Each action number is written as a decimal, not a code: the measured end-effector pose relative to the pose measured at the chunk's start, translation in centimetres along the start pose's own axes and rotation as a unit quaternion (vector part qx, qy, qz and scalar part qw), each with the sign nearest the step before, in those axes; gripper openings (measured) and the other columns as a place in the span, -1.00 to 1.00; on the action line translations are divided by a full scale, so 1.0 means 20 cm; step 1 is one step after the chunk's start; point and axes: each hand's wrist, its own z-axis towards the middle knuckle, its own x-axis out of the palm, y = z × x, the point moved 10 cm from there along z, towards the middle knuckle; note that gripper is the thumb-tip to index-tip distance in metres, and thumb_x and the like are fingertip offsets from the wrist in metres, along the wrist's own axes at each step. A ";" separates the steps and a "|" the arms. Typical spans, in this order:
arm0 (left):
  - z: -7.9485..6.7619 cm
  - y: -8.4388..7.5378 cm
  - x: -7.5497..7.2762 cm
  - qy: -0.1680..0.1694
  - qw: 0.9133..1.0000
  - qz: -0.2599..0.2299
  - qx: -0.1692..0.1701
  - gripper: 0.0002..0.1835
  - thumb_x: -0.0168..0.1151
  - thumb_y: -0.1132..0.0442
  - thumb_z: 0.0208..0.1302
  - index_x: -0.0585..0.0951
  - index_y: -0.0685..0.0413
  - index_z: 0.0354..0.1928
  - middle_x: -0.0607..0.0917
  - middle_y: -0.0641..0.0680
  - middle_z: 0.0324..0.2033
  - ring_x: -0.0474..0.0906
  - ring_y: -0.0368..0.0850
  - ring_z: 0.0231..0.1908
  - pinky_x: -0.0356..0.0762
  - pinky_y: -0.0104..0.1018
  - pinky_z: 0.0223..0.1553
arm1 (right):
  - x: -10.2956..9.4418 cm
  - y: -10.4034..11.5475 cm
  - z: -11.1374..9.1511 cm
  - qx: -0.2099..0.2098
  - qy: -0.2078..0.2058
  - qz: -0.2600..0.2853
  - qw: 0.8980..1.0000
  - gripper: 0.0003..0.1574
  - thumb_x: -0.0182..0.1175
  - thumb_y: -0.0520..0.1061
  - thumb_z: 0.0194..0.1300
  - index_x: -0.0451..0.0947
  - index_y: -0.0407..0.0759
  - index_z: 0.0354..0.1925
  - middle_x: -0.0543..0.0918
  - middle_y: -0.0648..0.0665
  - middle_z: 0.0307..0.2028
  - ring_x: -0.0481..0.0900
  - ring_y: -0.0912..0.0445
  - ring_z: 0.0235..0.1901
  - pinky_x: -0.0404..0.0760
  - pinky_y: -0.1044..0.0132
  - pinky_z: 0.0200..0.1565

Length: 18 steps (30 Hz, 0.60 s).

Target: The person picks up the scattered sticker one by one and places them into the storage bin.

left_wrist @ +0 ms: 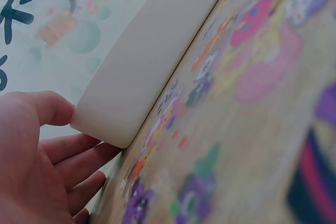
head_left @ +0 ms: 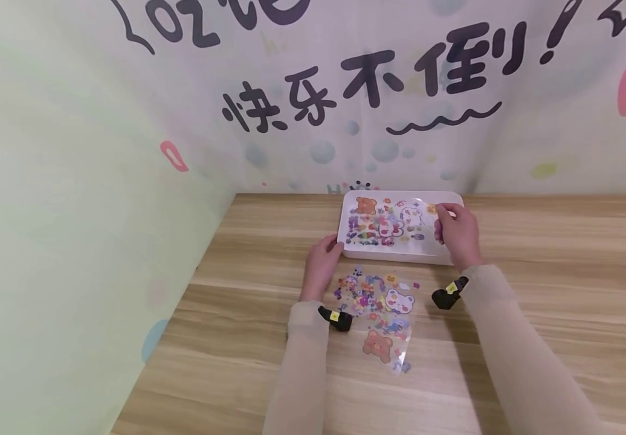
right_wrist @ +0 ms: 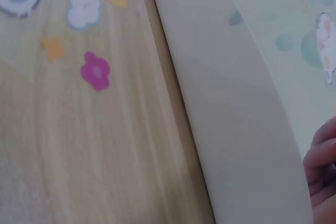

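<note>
A white tray (head_left: pixel 400 256) stands near the wall. My left hand (head_left: pixel 321 266) holds its front left corner, thumb at the upper edge and fingertips at the lower edge in the left wrist view. Over the tray lies a clear sticker sheet (head_left: pixel 390 228) with bears, a bunny and small colourful shapes. At the sheet's right side my right hand (head_left: pixel 458 234) has its fingers curled and pinches the edge. Parts of the sheet show above the tray's rim in both wrist views. In the right wrist view only curled fingers (right_wrist: pixel 321 163) show at the right edge.
A second clear sticker sheet (head_left: pixel 377 345), with a brown bear and a white bear, lies on the wooden table (head_left: pixel 248 362) between my forearms. Behind the tray hangs a white printed cloth (head_left: pixel 302 163) with black lettering. A pale wall covering (head_left: pixel 74 241) stands at the left.
</note>
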 end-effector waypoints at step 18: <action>-0.01 0.00 0.00 0.001 1.000 -0.002 0.004 -0.55 -0.03 -0.07 0.24 0.41 -0.18 0.16 0.49 -0.11 0.07 0.35 -0.20 0.08 0.34 -0.25 0.07 | 0.00 0.00 -0.01 -0.009 -0.019 -0.098 0.995 -0.39 -0.21 0.21 0.32 0.32 -0.12 0.16 0.46 -0.16 -0.35 0.43 0.08 -0.46 0.44 0.35 -0.52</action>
